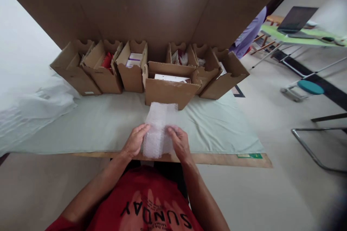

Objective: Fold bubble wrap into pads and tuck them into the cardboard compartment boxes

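A sheet of clear bubble wrap (159, 124) lies on the pale green cloth (103, 122) near the table's front edge. My left hand (135, 140) grips its left side with curled fingers. On its right side rests my right hand (179, 142), fingers closed over the wrap. The lower part of the sheet looks folded or bunched between both hands. Just behind it stands an open cardboard box (169, 90) with a white item inside.
A row of open cardboard bins (105, 68) stands along the back against a tall cardboard wall (151, 7). White plastic sheets (35, 101) lie at left. At right are a teal stool (310, 87), a green table with a laptop (296, 20), and a person's sleeve (251, 32).
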`<state>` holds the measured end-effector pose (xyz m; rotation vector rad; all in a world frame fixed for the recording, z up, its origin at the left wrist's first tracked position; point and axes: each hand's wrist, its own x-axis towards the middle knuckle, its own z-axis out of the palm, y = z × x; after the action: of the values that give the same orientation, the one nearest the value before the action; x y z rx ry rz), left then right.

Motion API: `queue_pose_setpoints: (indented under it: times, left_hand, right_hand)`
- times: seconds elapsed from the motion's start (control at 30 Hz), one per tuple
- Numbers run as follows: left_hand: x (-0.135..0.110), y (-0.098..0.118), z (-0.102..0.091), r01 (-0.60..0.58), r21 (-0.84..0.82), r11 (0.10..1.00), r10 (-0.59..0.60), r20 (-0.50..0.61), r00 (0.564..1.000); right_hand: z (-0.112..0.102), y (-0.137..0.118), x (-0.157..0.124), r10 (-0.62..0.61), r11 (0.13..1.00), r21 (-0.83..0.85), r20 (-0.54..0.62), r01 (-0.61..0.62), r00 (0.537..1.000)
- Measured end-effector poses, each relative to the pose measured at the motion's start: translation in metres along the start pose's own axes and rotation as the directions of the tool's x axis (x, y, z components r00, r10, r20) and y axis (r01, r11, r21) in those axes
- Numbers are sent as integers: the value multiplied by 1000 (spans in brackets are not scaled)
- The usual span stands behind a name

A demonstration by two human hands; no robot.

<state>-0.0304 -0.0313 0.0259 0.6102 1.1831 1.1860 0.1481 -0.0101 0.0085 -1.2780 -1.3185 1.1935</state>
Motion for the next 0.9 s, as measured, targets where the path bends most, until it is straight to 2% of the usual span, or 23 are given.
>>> queue_pose_setpoints:
  times: [0.07,0.13,0.2,0.3,0.37,0.47,0.53,0.6,0.67,0.77,0.9]
  left_hand:
    - [5,2,-11,-17,13,1000,18,-128,992]
    - [8,3,-22,-60,82,995,80,-268,960]
    - [7,3,-30,-116,194,974,173,-312,934]
    - [-3,-1,-30,-213,388,896,289,-148,946]
    - [-6,-6,-26,-268,530,805,346,-51,937]
    - [2,-11,-26,-220,721,658,377,-62,924]
    - [12,-13,-33,-143,776,614,330,-88,940]
    - [20,-13,-44,-125,774,621,285,-75,956]
    - [24,-10,-56,-156,750,643,278,-39,960]
    - [27,-1,-72,-187,752,632,289,-5,957]
    - [34,20,-93,-171,890,424,333,22,943]
  right_hand:
    - [-11,0,3,60,992,118,-70,-52,996]
    - [-18,-3,4,108,975,206,-90,-87,990]
    - [-19,-8,4,122,964,247,-65,-103,990]
    - [-13,-18,3,110,961,250,33,-115,993]
    - [-9,-23,4,96,962,245,90,-116,991]
    - [-10,-26,5,78,969,226,113,-102,991]
    - [-17,-23,8,68,978,191,87,-84,994]
    - [-25,-17,10,60,988,140,37,-64,998]
    - [-32,-9,10,67,993,94,-20,-65,998]
    - [-35,0,2,135,988,74,-43,-132,990]
    - [-21,5,-20,268,957,94,65,-273,961]
